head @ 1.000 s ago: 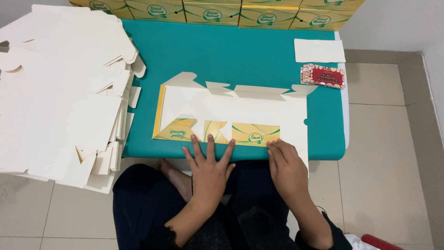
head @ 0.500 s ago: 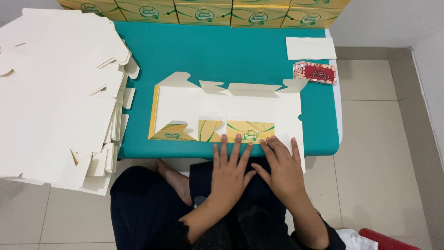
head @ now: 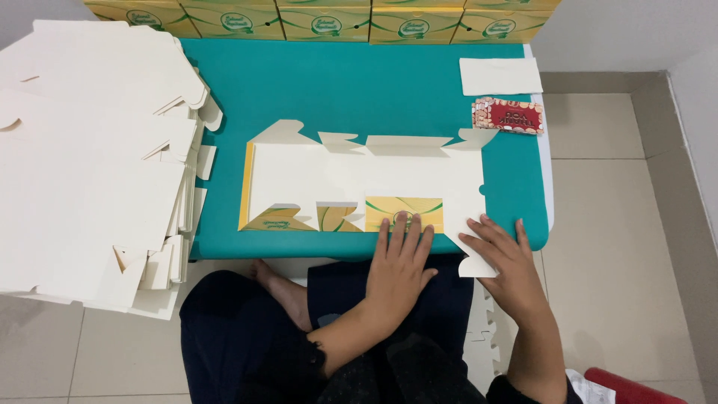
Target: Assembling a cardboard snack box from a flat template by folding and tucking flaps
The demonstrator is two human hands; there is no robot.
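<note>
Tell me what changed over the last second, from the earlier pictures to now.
Both hands slid rightward along the near edge of the flat carton blank. The left hand went from the left-middle folded flaps to the yellow-green flap; the right hand moved to the blank's right corner. Nothing was gripped or released. The blank, stack of blanks and red packet stayed.

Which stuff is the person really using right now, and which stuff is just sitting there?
In use:
- flat box blank, unfolded on the teal table
- left hand, pressing its folded yellow flap
- right hand, on its right corner

Just lying about:
- stack of flat blanks
- row of finished yellow boxes
- small red packet
- white paper
</note>
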